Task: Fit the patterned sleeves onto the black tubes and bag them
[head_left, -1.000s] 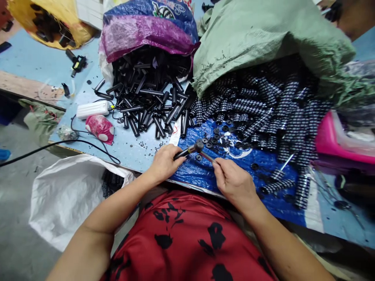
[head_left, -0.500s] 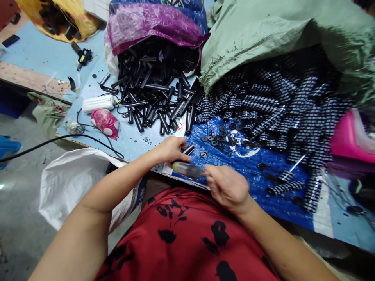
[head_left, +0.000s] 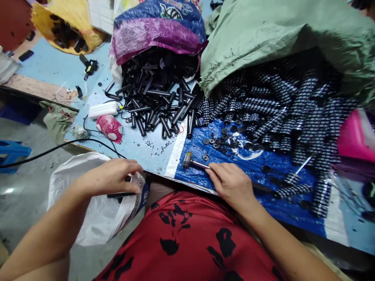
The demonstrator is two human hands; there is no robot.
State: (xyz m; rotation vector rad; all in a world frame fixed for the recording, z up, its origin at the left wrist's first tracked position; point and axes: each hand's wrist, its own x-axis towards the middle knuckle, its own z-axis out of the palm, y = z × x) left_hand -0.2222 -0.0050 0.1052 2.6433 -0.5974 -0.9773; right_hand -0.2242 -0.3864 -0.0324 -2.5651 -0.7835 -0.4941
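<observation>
My right hand (head_left: 234, 185) is closed round the handle of a small mallet (head_left: 188, 160). The mallet's grey and yellowish head rests over the blue sheet (head_left: 199, 177) near the table's front edge. Over the mouth of a white sack (head_left: 101, 218), my left hand (head_left: 113, 177) hangs with thumb and fingers apart. Just below it, a dark piece (head_left: 118, 195) shows inside the sack, partly hidden by the hand. Beyond the mallet, several black discs (head_left: 216, 145) lie on the blue sheet. A pile of black tubes (head_left: 165, 125) lies further back.
Patterned black-and-silver tubes (head_left: 263, 103) spill from a green sack (head_left: 263, 39) at the right. A purple and blue bag (head_left: 158, 31) stands behind the black tubes. At left lie a white power bank (head_left: 104, 109), a red pouch (head_left: 109, 128) and a black cable (head_left: 58, 143).
My left hand has left the table with the black tube and moved left, over the white sack. The mallet, blurred before, is now still, its head lying clear of the left hand.
</observation>
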